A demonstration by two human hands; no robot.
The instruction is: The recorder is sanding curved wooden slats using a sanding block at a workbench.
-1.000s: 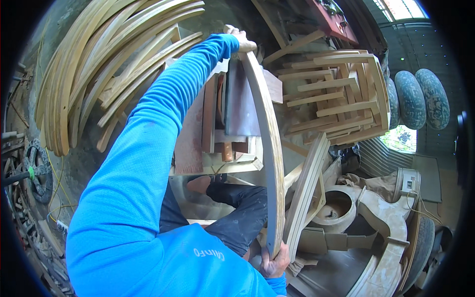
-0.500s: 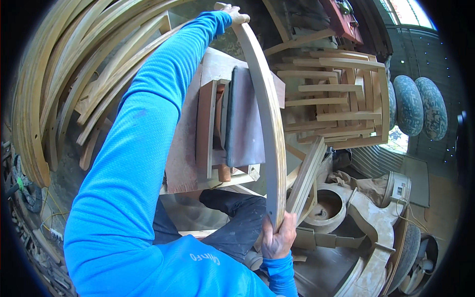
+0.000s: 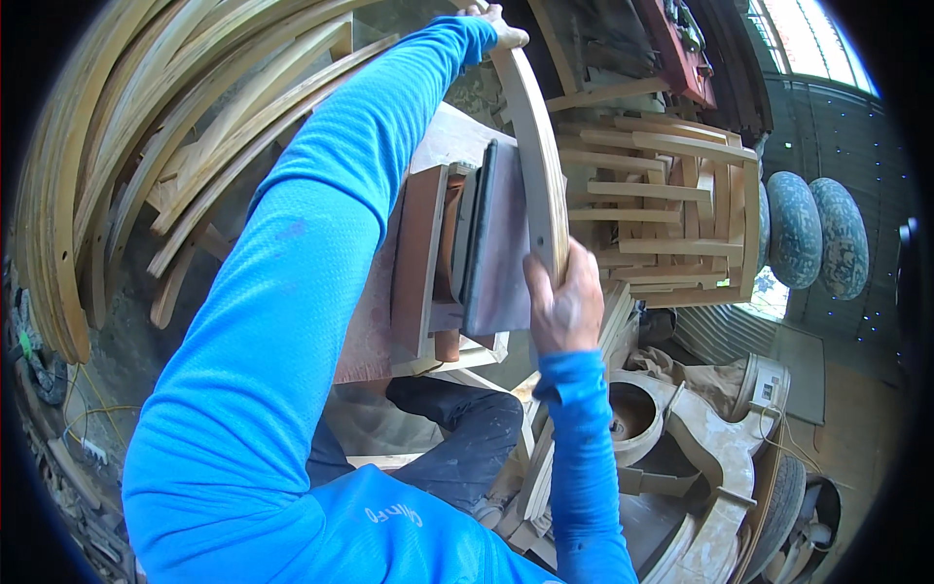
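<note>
Right hand [image 3: 567, 304] pinching the near end, left hand [image 3: 500, 26] curled over the far, I hold the curved strip [image 3: 540, 146] along the right side of the grey pad [image 3: 501, 243].

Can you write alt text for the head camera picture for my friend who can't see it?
A curved wooden piece is gripped near its far end by a bare left hand and at its near end by the right hand. More curved strips lie on the left, pale wooden frames on the right.
</note>
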